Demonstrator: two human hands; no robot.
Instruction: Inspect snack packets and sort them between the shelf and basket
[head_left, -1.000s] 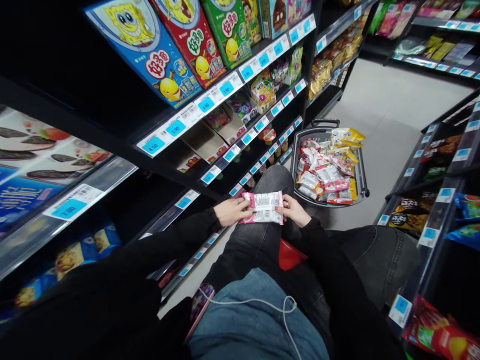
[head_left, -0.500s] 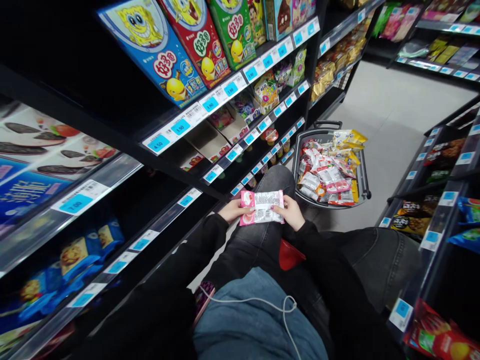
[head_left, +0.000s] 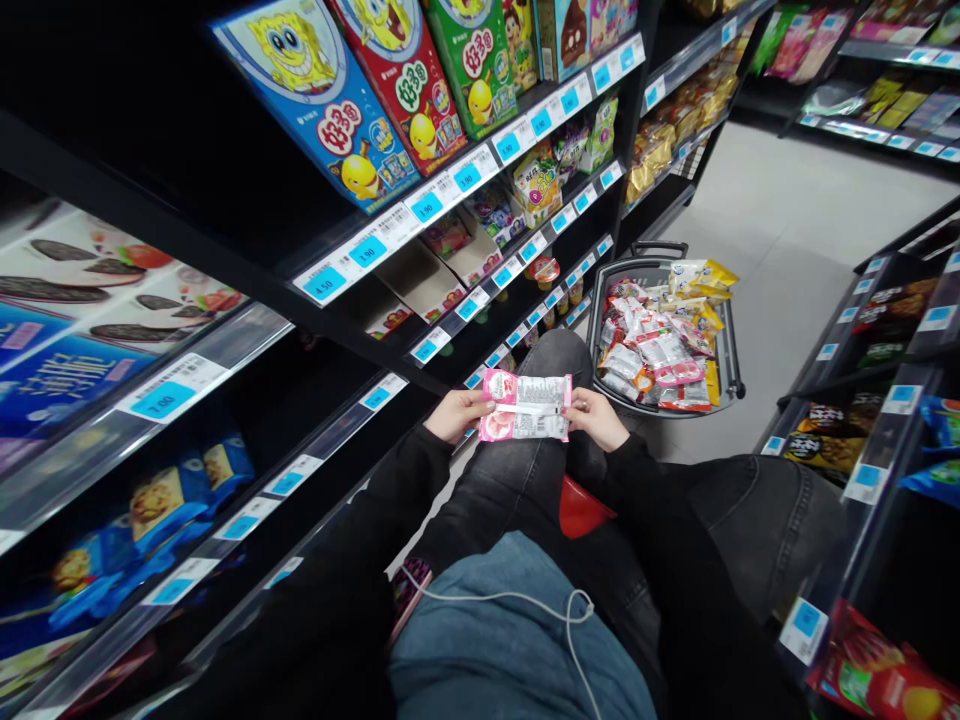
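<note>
A pink and silver snack packet (head_left: 529, 405) is held level above my knee, its printed back with the seam facing up. My left hand (head_left: 457, 414) pinches its left end, thumb on top. At the right end my right hand (head_left: 600, 416) grips the edge between thumb and fingers. Just beyond, on the floor, stands a dark shopping basket (head_left: 736, 390) heaped with snack packets (head_left: 660, 340) in red, white, pink and yellow wrappers.
Left of me, a shelf (head_left: 390, 225) with price tags holds cartoon snack boxes (head_left: 409, 85), gummy bags (head_left: 538, 185) and blue cookie bags (head_left: 161, 500). Close on the right is another shelf (head_left: 874, 470) of bagged snacks. A white cable (head_left: 517, 600) lies across my lap. Pale floor (head_left: 787, 220) stretches ahead.
The packet has risen slightly and is tilted more toward me. My right hand has shifted outward to the packet's right edge. The view has moved a little.
</note>
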